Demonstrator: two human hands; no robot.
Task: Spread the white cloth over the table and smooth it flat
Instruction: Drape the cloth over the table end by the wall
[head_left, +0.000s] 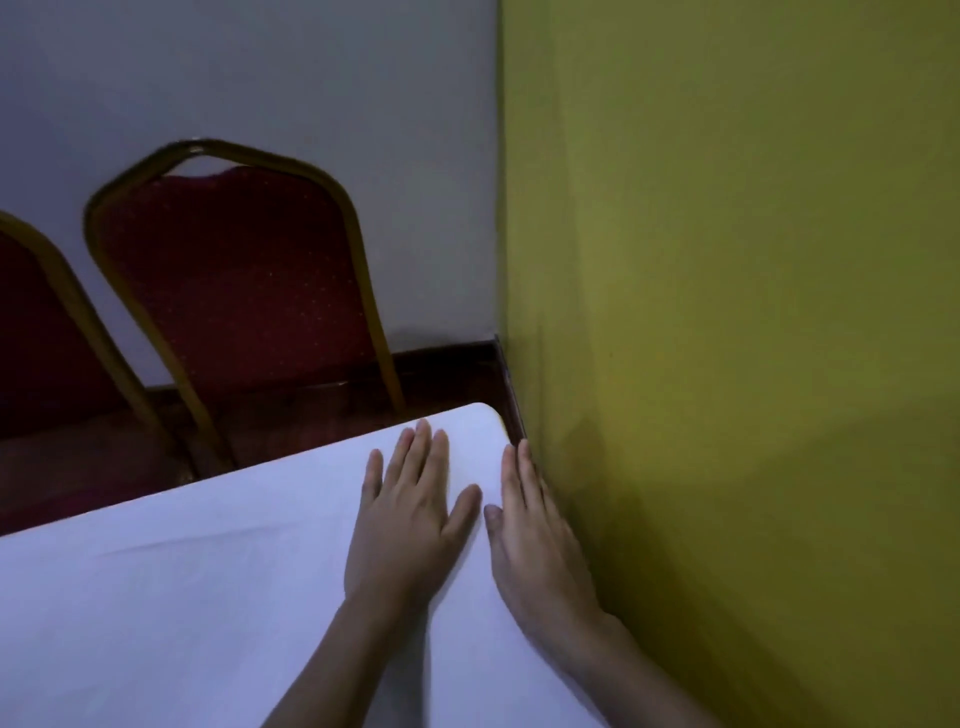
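Palms down, we lay both hands on the white cloth (171, 603), which covers the table beneath them and to their left and rounds over the corner just beyond the fingertips.

Left hand (410, 514): flat on the cloth, fingers straight and slightly spread, thumb out toward the other hand; it grips nothing.

Right hand (540, 545): just beside the left, the two thumbs nearly meeting, fingers straight and close together, holding nothing. It lies along the edge of the cloth. Its outer side is against or very near the yellow-green wall (753, 312); we cannot tell whether they touch.

A shallow crease (176, 544) runs across the cloth to the left of the left hand. The cloth between the hands looks smooth.

Beyond the left hand's fingertips stands a red chair (234, 291) with a gold frame, in front of a grey wall (311, 78). A second chair (36, 332) of the same kind stands further left, partly cut off by the frame edge. A dark skirting board (447, 353) runs along the foot of the grey wall, beyond the right hand's fingertips.
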